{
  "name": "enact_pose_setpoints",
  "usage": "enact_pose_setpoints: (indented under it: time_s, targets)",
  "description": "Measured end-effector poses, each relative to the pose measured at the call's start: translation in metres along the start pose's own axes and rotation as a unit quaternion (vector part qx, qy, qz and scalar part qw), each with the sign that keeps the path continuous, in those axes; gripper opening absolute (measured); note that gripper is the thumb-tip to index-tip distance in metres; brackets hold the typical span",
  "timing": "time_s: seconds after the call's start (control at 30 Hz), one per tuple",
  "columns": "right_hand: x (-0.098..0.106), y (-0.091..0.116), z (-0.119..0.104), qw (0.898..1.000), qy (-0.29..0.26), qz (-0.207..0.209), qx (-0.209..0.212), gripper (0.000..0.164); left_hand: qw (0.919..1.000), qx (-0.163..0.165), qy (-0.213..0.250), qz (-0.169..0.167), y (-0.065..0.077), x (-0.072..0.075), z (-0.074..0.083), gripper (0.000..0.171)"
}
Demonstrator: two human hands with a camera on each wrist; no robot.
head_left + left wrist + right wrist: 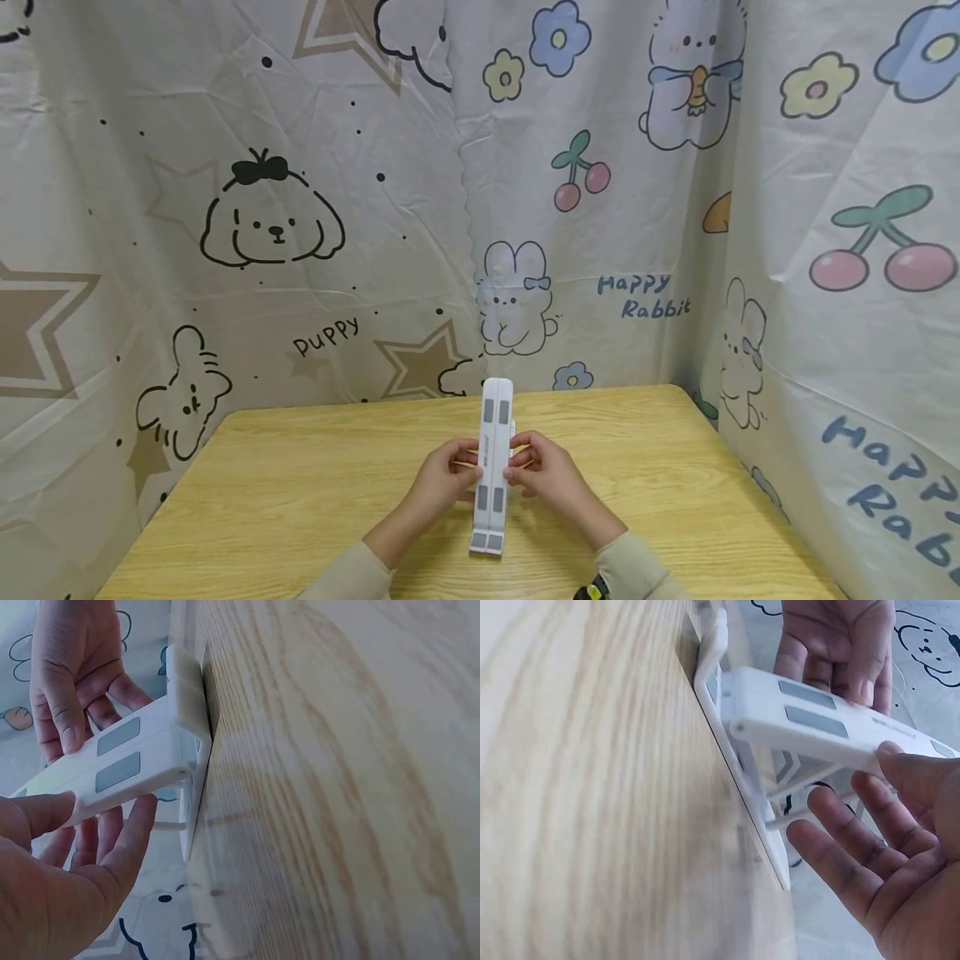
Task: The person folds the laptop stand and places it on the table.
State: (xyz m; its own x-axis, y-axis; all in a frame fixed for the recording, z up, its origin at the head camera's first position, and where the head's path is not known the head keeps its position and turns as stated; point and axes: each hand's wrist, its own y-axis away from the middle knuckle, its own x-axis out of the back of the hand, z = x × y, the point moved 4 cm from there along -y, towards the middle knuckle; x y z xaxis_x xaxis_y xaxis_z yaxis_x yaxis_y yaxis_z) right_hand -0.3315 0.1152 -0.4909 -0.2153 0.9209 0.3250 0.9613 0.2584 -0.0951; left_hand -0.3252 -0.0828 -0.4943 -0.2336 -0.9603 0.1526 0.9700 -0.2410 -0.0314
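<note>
A white folding laptop stand with grey rubber pads stands at the middle of the table, its two long bars side by side. My left hand pinches its left edge, the thumb on top and the fingers beneath. On the opposite edge my right hand grips it, thumb on the upper face; in the right wrist view the other fingers spread loosely below. Both wrist views show the bars tilted up from a lower part that lies against the tabletop, with thin struts between.
The wooden table extends around the stand on both sides. Behind it and to the right hangs a white curtain printed with puppies, rabbits, flowers and cherries. A dark watch-like band shows at the right sleeve.
</note>
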Motion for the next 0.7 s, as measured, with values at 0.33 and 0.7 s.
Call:
enact_pose_setpoints:
  time_s: [0.33, 0.7]
  targets:
    - [0.051, -0.020, -0.023, 0.993, 0.094, -0.011, 0.067, 0.049, 0.9901, -0.037, -0.121, -0.059, 0.015, 0.006, -0.006, 0.050]
    - [0.085, -0.054, -0.067, 0.974, 0.154, -0.085, 0.140, 0.055, 0.9782, -0.028, -0.164, -0.124, 0.039, 0.005, -0.016, 0.069]
